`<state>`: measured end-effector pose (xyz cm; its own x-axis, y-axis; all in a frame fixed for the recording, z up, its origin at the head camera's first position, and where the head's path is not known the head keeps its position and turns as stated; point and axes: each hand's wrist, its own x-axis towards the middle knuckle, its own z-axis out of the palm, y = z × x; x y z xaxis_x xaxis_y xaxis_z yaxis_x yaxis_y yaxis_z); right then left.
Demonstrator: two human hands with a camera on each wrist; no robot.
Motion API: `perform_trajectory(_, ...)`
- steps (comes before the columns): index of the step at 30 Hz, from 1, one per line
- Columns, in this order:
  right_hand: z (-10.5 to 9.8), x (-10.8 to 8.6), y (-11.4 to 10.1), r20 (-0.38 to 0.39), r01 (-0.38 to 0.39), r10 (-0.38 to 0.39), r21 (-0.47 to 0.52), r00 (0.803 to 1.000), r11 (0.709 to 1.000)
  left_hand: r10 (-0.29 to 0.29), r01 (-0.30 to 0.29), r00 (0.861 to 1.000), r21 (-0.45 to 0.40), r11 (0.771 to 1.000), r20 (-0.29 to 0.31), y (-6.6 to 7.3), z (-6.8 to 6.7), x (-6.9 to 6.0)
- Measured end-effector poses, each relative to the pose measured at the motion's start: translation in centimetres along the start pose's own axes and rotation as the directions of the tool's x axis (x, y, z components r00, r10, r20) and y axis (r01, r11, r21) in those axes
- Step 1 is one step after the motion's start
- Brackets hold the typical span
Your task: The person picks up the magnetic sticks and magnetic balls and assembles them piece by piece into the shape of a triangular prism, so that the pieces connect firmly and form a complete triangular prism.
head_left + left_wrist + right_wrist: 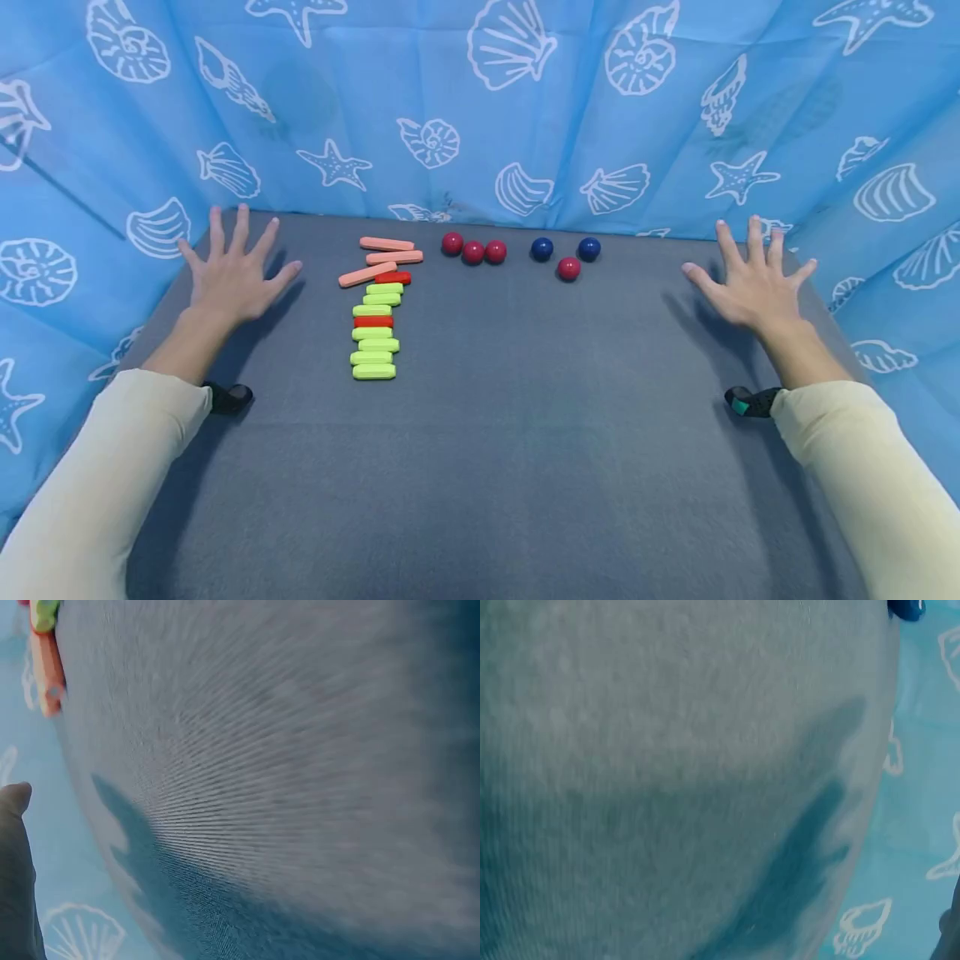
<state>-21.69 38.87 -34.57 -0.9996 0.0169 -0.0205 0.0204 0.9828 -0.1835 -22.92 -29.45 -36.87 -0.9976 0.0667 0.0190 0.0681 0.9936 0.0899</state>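
1. Head view: left hand point(232, 283) and right hand point(759, 287), fingers spread, hold nothing near the desk's point(480, 483) far corners — a low inward sweep could bump things.
2. Red balls point(473, 252) and blue balls point(588, 248) by the far edge could roll if nudged.
3. Left of them, salmon sticks point(394, 258) crowd a red stick point(397, 277) — knocking one might shift the others.

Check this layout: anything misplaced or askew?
Yes: a red stick lies among the green sticks, breaking their colour run; one red ball sits by the two blue balls, apart from the other three red balls. The salmon sticks lie at uneven angles.
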Motion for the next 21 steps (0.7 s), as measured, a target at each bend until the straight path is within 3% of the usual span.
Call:
perform_trajectory(5, 0.5, -0.2, -2.2, 0.028, 0.086, -0.088, 0.090, 0.996, 0.992, 0.123, -0.121, 0.992, 0.045, 0.992, -0.040, 1.5, -0.3, -1.7)
perform_trajectory(11, 1.2, -0.2, -5.4, 0.063, 0.153, -0.179, 0.294, 0.982, 0.943, 0.284, -0.282, 0.957, 0.046, 0.958, -0.055, 3.6, -0.4, -3.5)
perform_trajectory(13, 1.4, -0.2, -6.2, 0.073, 0.143, -0.185, 0.386, 0.980, 0.911, 0.324, -0.323, 0.944, 0.024, 0.946, -0.059, 4.2, -0.4, -4.1)
perform_trajectory(16, 1.7, -0.1, -7.2, 0.073, 0.130, -0.198, 0.530, 0.977, 0.838, 0.389, -0.391, 0.920, -0.041, 0.920, -0.045, 5.0, -0.4, -4.9)
perform_trajectory(21, 2.6, 0.1, -8.3, 0.046, 0.120, -0.212, 0.700, 0.976, 0.704, 0.490, -0.478, 0.871, -0.227, 0.848, -0.003, 6.5, 0.1, -6.2)
